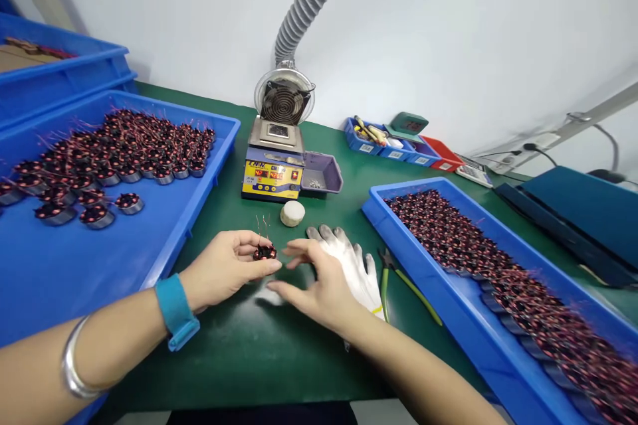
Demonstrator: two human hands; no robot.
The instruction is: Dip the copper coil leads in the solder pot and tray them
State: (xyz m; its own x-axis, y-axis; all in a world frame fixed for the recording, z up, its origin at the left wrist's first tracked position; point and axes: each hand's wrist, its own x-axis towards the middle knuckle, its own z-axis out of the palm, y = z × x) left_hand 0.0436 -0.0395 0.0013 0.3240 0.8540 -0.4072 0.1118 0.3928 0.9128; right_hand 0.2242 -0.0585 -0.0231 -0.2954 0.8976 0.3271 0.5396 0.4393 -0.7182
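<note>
Right now my left hand (226, 269) holds a small coil (264, 252) in a narrow grip, pinched between thumb and fingertips just above the green table (239, 345). Two thin wire ends stand up from the coil. On that wrist I wear a blue band (175, 311), and a silver bangle (74, 362) sits further up the forearm.

My right hand (319, 289) hovers just beside the coil, fingers loosely spread and holding nothing; the fingertips come near the coil, but I cannot tell whether they touch it. Under and behind this hand lies a white glove (355, 265), flat on the table. Just to its right lies a pair of pliers (399, 279) with green handles.

To my left sits a blue tray (90, 259) with many more coils (124, 146) gathered at its far end, a few standing apart nearer to me. To my right a second blue tray (478, 339) is packed with rows of coils (498, 265).

Straight ahead, beyond the coil, stands a yellow-fronted machine (273, 176) with a small fan (284, 99) behind it and a grey ribbed hose (309, 0) rising up the wall. A small white round pot (292, 213) rests on the table between the machine and my hands. Further back, near the wall, small blue and red bins (399, 146) stand in a row.
</note>
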